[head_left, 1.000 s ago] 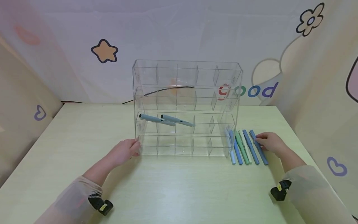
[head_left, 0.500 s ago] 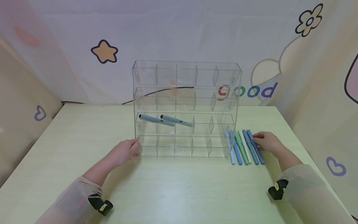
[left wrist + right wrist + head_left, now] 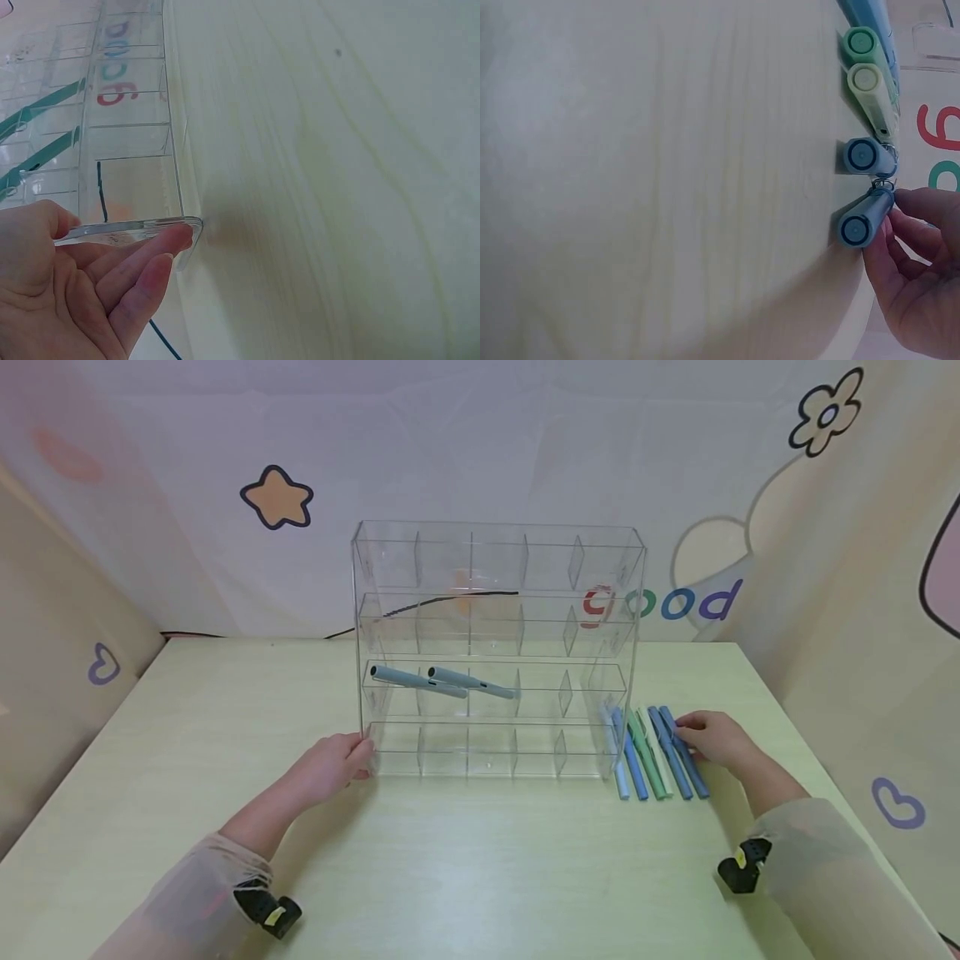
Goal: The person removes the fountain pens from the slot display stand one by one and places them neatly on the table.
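Note:
A clear acrylic rack with rows of divided compartments stands upright mid-table. My left hand grips its lower left side panel, thumb on one face and fingers on the other, as the left wrist view shows. Two grey-blue pens lie slanted in the third row from the top. Right of the rack, several pens in blues and greens lie side by side. At the row's right end, my right hand pinches the last dark blue pen near its clip. This pen lies on the table against another dark blue pen.
A green pen, a pale green pen and lighter blue pens lie further left in the row, some partly behind the rack's right side. A printed cloth backdrop surrounds the pale wooden table.
My right hand has shifted slightly left with the last dark blue pen, closing its gap to the neighbouring pen. My left hand keeps its grip on the rack.

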`<state>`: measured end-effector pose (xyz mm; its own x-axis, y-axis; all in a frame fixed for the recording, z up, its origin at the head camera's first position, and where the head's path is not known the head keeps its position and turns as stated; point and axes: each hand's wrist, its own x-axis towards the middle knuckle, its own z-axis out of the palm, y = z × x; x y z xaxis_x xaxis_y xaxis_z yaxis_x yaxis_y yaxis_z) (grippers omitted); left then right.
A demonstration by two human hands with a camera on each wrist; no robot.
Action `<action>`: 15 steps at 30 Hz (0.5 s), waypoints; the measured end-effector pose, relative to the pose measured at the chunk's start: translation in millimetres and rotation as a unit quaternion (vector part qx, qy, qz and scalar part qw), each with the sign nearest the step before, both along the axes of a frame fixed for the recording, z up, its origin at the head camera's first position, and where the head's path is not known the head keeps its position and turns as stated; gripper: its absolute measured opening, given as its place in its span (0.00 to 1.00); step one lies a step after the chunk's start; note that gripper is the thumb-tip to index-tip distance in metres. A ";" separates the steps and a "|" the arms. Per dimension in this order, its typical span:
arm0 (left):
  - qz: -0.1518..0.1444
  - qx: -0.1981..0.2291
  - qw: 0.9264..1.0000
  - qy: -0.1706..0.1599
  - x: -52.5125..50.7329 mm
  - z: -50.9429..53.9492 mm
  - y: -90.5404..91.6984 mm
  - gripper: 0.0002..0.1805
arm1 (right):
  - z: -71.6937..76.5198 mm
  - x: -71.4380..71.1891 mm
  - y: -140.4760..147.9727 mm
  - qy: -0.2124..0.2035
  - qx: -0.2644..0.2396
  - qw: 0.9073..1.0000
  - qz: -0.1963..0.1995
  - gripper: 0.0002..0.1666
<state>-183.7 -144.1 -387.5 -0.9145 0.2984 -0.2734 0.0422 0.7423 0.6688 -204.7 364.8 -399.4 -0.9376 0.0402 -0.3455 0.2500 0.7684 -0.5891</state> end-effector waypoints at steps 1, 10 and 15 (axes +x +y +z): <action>0.000 0.000 1.000 0.000 0.0 0.1 0.0 0.24 | -0.1 -0.1 -0.2 0.001 0.001 1.000 -0.001 0.26; -0.002 0.003 1.000 0.001 0.0 -0.3 1.0 0.24 | 6.3 7.2 5.0 0.036 0.010 0.999 -0.012 0.27; -0.001 0.004 1.000 0.000 0.8 0.1 0.5 0.24 | 14.9 10.2 8.5 0.068 0.006 0.998 0.008 0.28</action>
